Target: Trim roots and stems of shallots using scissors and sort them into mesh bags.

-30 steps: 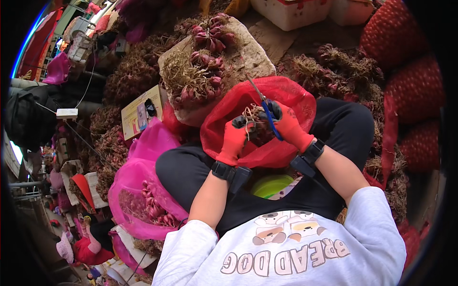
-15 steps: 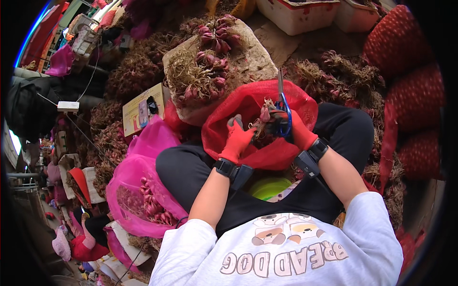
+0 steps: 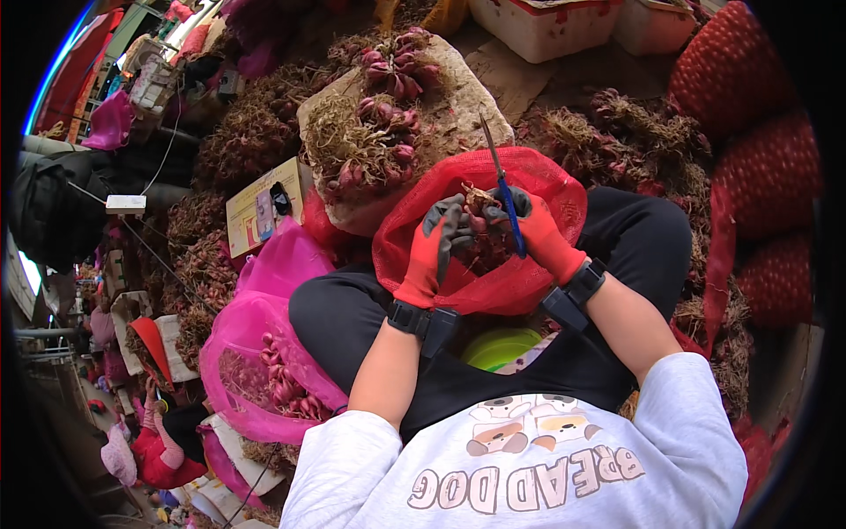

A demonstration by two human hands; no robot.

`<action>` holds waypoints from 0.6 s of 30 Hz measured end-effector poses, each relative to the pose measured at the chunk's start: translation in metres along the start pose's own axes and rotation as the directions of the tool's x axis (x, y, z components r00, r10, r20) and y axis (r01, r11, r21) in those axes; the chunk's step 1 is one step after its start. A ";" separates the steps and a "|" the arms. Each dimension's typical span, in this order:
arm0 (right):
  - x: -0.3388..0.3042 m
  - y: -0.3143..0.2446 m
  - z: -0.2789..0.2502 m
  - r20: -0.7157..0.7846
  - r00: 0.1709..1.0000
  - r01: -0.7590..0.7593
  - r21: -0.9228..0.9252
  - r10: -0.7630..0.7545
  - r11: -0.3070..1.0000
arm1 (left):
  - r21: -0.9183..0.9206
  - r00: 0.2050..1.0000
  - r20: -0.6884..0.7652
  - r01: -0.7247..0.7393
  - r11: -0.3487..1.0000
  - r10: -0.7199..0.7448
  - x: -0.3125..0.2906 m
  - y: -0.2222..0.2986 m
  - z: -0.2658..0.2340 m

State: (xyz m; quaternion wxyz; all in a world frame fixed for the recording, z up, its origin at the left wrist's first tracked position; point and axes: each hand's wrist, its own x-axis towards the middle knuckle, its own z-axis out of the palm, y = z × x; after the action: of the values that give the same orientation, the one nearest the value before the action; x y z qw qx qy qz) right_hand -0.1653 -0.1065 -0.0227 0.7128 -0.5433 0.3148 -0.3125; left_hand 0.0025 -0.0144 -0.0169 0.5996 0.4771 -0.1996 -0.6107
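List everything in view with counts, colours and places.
Scissors: one pair, blue, centre
Net bag: one, red, centre
Bulb cluster: one, reddish, over that bag
Block: one, whitish, upper centre
Bulb heaps: several, brownish, on and around the block
Box: one, yellowish, left of block
Second bag: one, pink, lower left
Tubs: two, white, top right
Sacks: at least three, red, right edge
Round thing: one, green, lower centre
Clutter: uncounted, mixed, far left
Another person: one, red top, lower left
Shirt: one, pale grey, bottom
Trousers: one, black, middle
Left hand: one, red glove, near the cluster
Right hand: one, red glove, holding scissors
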 end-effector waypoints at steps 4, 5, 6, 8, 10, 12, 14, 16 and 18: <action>-0.005 -0.021 0.000 0.148 0.983 -0.114 0.015 0.111 0.993 | 0.246 0.999 0.013 0.026 0.969 -0.031 -0.004 0.012 -0.013; -0.006 -0.020 -0.001 0.173 0.977 -0.127 0.003 0.125 0.992 | 0.266 0.996 0.062 0.041 0.963 -0.060 -0.005 0.012 -0.016; -0.006 -0.019 -0.002 0.194 0.971 -0.142 -0.009 0.141 0.990 | 0.285 0.990 0.110 0.058 0.957 -0.093 -0.007 0.013 -0.018; -0.007 -0.021 -0.002 0.281 0.943 -0.151 -0.117 0.179 0.982 | 0.318 0.983 0.124 0.093 0.943 -0.139 -0.008 0.013 -0.018; -0.009 -0.020 -0.003 0.300 0.945 -0.053 -0.257 0.132 0.965 | 0.597 0.989 0.069 0.064 0.800 -0.130 -0.012 0.017 -0.006; -0.012 -0.009 0.004 0.293 0.956 0.136 -0.419 -0.008 0.898 | 0.796 0.999 0.050 -0.041 0.604 0.002 -0.014 0.010 0.000; -0.008 -0.001 0.005 0.227 0.973 0.034 -0.304 0.038 0.952 | 0.641 0.996 -0.022 -0.052 0.766 0.086 -0.010 -0.001 -0.005; -0.006 -0.012 0.003 0.172 0.976 -0.120 -0.079 0.132 0.990 | 0.309 0.993 -0.119 0.054 0.949 -0.017 -0.009 -0.001 -0.009; -0.006 -0.018 -0.003 0.170 0.958 -0.242 0.047 0.231 0.969 | 0.238 0.974 0.218 -0.109 0.965 0.056 -0.013 0.009 -0.007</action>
State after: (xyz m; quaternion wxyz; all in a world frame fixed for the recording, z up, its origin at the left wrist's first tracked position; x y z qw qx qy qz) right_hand -0.1731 -0.1078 -0.0050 0.7863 -0.5012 0.3073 -0.1900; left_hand 0.0107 -0.0019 -0.0083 0.5358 0.4728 -0.3565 -0.6019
